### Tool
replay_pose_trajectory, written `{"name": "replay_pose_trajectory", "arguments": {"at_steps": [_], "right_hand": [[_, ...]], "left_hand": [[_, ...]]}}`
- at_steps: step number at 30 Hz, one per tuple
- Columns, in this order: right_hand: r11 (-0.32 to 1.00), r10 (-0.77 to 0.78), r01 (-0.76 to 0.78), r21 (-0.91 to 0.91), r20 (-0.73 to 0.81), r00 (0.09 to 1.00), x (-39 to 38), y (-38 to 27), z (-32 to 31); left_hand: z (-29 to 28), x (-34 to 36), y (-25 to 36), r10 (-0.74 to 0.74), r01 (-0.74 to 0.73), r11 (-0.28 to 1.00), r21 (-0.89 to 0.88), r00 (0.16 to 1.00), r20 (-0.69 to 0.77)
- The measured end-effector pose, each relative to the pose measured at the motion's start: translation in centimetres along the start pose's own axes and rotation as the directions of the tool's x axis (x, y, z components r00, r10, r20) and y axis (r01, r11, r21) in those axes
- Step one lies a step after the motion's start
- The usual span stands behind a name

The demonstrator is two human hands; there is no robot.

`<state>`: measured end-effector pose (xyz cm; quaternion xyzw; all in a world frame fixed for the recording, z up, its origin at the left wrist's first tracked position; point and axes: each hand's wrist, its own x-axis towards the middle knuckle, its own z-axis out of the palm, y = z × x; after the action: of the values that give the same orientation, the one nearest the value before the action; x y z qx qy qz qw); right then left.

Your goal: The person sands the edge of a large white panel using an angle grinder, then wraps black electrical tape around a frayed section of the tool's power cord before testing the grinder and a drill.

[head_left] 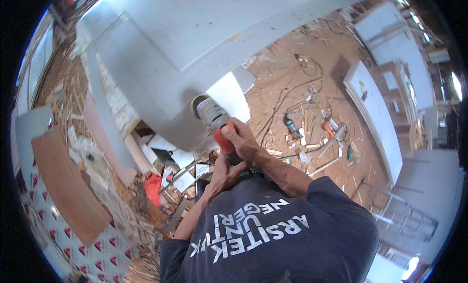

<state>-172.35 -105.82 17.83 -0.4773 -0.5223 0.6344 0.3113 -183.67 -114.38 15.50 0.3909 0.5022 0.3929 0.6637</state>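
An angle grinder (pixel 213 116) with a silver head and a red and black body is held out in front of my chest. My right hand (pixel 244 140) is wrapped round its red body from the right side. Closer to me, my left hand (pixel 224 173) grips the dark rear end, its fingers partly hidden. The grinder's round disc (pixel 198 105) is at the near edge of a large grey panel (pixel 161 68) with a curved end; I cannot tell whether it touches.
Wood scraps and shavings cover the brown floor. Right of me lie a blue power tool (pixel 291 125), an orange power tool (pixel 329 127) and looping cables. A white panel (pixel 375 117) leans farther right, near a metal ladder (pixel 407 214). A brown curved board (pixel 70 185) lies left.
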Motion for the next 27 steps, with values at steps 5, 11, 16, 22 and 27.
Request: {"name": "replay_pose_trajectory", "arguments": {"at_steps": [5,11,16,22,27], "right_hand": [[0.990,-0.109,0.100,0.097,0.090,0.990,-0.5,-0.8,-1.0],[0.967,-0.245,0.243,0.077,0.024,0.969,-1.1,-1.4,-3.0],[0.959,-0.283,0.283,-0.018,-0.132,0.950,-0.2,-1.3,-6.2],[0.912,-0.337,0.378,0.159,-0.233,0.912,2.9,-2.2,-12.8],[0.907,-0.414,0.420,-0.004,-0.178,0.893,4.1,-4.3,-22.1]], "left_hand": [[0.2,0.7,1.7,-0.040,0.045,0.994,-0.102,0.998,0.058],[1.8,2.5,1.5,0.031,-0.003,0.986,-0.168,0.986,0.163],[4.2,5.0,2.8,0.047,-0.013,0.987,-0.160,0.976,0.211],[9.6,10.3,6.3,0.081,-0.071,0.996,-0.060,0.978,0.190],[15.1,16.9,5.7,0.011,-0.023,0.998,0.061,0.982,0.189]]}}
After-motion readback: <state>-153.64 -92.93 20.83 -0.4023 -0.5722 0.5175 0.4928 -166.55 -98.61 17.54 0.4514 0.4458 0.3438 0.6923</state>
